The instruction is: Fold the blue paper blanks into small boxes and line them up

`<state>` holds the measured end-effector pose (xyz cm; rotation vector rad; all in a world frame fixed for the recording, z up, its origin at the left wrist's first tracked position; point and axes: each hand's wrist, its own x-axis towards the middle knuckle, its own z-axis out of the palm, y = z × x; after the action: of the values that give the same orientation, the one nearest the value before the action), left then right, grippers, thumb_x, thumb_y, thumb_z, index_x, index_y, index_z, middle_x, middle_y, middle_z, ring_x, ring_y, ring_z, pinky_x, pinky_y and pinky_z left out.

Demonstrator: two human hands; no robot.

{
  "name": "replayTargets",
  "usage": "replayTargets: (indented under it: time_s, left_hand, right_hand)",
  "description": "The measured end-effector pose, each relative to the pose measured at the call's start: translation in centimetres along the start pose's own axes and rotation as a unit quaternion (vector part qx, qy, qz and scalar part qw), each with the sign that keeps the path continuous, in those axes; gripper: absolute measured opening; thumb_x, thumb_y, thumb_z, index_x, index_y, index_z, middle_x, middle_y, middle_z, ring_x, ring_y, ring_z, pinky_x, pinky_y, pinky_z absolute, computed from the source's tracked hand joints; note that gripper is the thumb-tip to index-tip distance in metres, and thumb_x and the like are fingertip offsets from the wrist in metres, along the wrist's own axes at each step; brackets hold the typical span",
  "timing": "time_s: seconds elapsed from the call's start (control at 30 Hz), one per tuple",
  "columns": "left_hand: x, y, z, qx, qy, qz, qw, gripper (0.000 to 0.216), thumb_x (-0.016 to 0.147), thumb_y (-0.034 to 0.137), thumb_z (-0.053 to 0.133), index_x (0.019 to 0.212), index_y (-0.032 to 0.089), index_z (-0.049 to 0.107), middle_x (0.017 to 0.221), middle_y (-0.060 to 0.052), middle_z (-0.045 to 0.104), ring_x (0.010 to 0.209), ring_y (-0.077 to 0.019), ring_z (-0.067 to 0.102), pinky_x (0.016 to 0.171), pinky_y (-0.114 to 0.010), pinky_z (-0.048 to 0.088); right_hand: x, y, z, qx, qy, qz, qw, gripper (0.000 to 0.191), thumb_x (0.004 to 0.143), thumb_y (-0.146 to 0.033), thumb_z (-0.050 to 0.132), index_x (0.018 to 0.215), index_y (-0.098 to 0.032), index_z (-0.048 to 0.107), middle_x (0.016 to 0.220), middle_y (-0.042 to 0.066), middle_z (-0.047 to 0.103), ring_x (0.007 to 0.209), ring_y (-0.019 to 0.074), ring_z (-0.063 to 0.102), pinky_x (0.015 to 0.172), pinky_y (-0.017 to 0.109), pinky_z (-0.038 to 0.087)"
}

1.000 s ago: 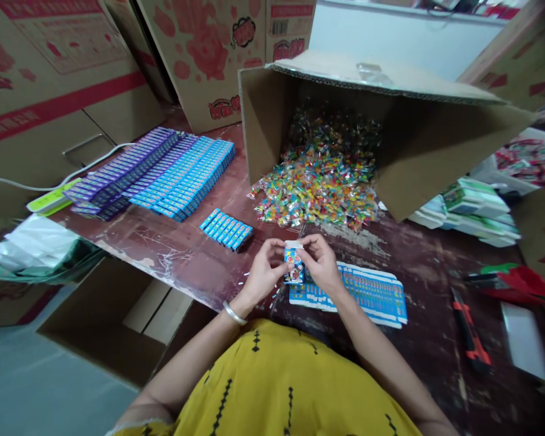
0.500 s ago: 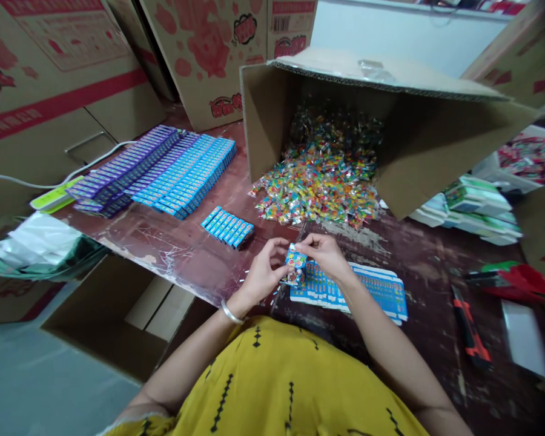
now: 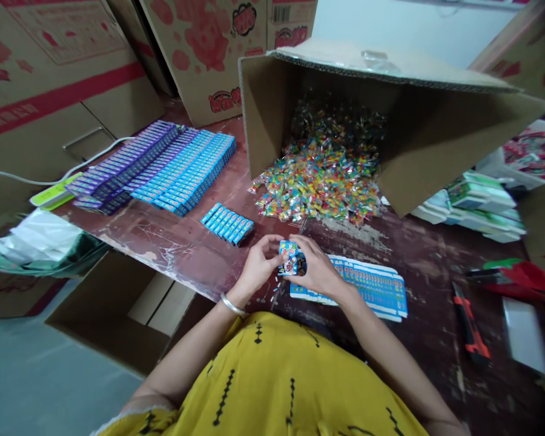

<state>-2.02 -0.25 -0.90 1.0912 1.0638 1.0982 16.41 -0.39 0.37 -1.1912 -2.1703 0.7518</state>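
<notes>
Meanwhile, both hands are meeting over the tabletop (image 3: 172,245) edge, the left hand (image 3: 260,266) and right hand (image 3: 315,272) pinching a small blue carton (image 3: 289,264) between them. The fingers (image 3: 272,242) of each hand are curling closed around it from either side, thumbs and forefingers pressing its upper end; whether its flap is tucked cannot be told. The carton is sitting directly between the fingertips, clear of the surface.

Judging from the grip, a squeeze too hard could be crushing the thin card or springing a seam, and a loose hold could be letting the carton drop among the flat blanks (image 3: 372,290) lying just beyond and to the right of the fingers.

Ahead of the fingers, a tipped cardboard box (image 3: 418,133) is spilling wrapped sweets (image 3: 320,181). Forward and to the left, a short row of filled blue cartons (image 3: 227,224) is standing, with longer purple and blue rows (image 3: 158,166) well beyond. A box cutter (image 3: 470,327) is lying well apart to the right.
</notes>
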Motion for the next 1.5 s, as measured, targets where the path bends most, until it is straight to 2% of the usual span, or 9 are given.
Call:
replayTargets:
  time_s: [0.23,0.47,0.6,0.7,0.83,0.93,1.07,1.27,1.5]
  left_hand:
    - [-0.2,-0.3,-0.9,0.154,0.044,0.004,0.987,0.031,0.072,0.039,0.074,0.089,0.016,0.062,0.085,-0.005,0.065,0.077,-0.0177,0.060,0.072,-0.029,0.047]
    - [1.7,1.0,-4.0,0.592,0.187,0.097,0.778,0.016,0.082,0.036,0.063,0.084,0.019,0.062,0.098,-0.014,0.055,0.106,-0.0340,0.048,0.086,-0.043,0.041]
    - [2.8,1.0,-4.9,0.658,0.200,0.078,0.722,0.026,0.080,0.033,0.065,0.097,0.015,0.058,0.101,-0.016,0.052,0.103,-0.0348,0.047,0.084,-0.044,0.041]
    - [1.9,0.8,-4.0,0.633,0.187,0.109,0.743,0.037,0.079,0.040,0.068,0.103,0.016,0.053,0.104,-0.013,0.052,0.101,-0.0312,0.047,0.085,-0.042,0.041]
    - [-0.7,-0.3,-0.8,0.563,0.025,0.153,0.812,0.053,0.070,0.053,0.074,0.103,0.019,0.050,0.104,-0.008,0.052,0.097,-0.0261,0.048,0.084,-0.038,0.042]
    - [-2.1,-1.7,1.3,0.580,-0.046,0.141,0.801,0.065,0.059,0.054,0.082,0.103,0.019,0.050,0.104,-0.008,0.052,0.098,-0.0269,0.048,0.083,-0.040,0.043]
    - [-2.5,-3.0,2.1,0.613,-0.042,0.111,0.781,0.070,0.054,0.047,0.087,0.105,0.018,0.049,0.104,-0.007,0.052,0.099,-0.0277,0.048,0.085,-0.042,0.044]
    - [-2.6,-2.0,2.4,0.553,-0.052,0.131,0.821,0.067,0.068,0.047,0.078,0.119,0.017,0.047,0.113,-0.010,0.054,0.107,-0.0297,0.051,0.092,-0.045,0.044]
    - [-1.8,-0.3,3.7,0.400,-0.049,0.140,0.904,0.062,0.082,0.043,0.065,0.135,0.017,0.045,0.125,-0.013,0.055,0.115,-0.0285,0.054,0.099,-0.042,0.044]
  right_hand:
    - [-0.4,0.4,1.6,0.032,0.008,0.018,0.999,0.106,0.064,-0.035,0.084,0.150,-0.028,0.022,0.151,0.011,0.037,0.138,0.0302,0.036,0.114,0.048,0.034]
    - [-1.0,2.4,0.8,0.015,0.079,0.092,0.993,0.082,0.080,-0.036,0.070,0.149,-0.030,0.026,0.148,0.010,0.041,0.136,0.0296,0.040,0.110,0.051,0.037]
    - [-1.6,3.6,0.1,-0.007,0.096,0.129,0.987,0.073,0.082,-0.034,0.067,0.147,-0.028,0.033,0.144,0.011,0.046,0.131,0.0303,0.046,0.106,0.051,0.042]
    - [-1.7,4.2,-0.3,-0.038,0.106,0.113,0.987,0.051,0.088,-0.032,0.058,0.138,-0.025,0.047,0.136,0.010,0.052,0.126,0.0281,0.050,0.105,0.048,0.043]
    - [-0.9,4.9,-0.2,-0.115,0.070,0.079,0.988,0.028,0.093,-0.027,0.049,0.115,-0.022,0.067,0.124,0.011,0.060,0.118,0.0275,0.052,0.104,0.047,0.042]
    - [0.1,5.2,0.5,-0.157,0.029,0.062,0.985,0.025,0.091,-0.027,0.053,0.107,-0.021,0.071,0.123,0.011,0.062,0.119,0.0293,0.050,0.102,0.047,0.043]
    - [0.5,4.7,0.6,-0.149,0.038,0.024,0.988,0.017,0.088,-0.027,0.060,0.099,-0.022,0.073,0.120,0.010,0.065,0.118,0.0286,0.049,0.101,0.045,0.043]
    - [0.3,3.1,-0.7,0.001,0.147,0.125,0.981,0.016,0.085,-0.033,0.062,0.074,-0.021,0.063,0.074,0.002,0.065,0.071,0.0187,0.060,0.070,0.033,0.050]
    - [0.0,1.6,-0.7,0.288,0.186,0.262,0.902,0.028,0.081,-0.048,0.065,0.076,-0.021,0.055,0.050,-0.006,0.050,0.037,0.0111,0.046,0.036,0.023,0.036]
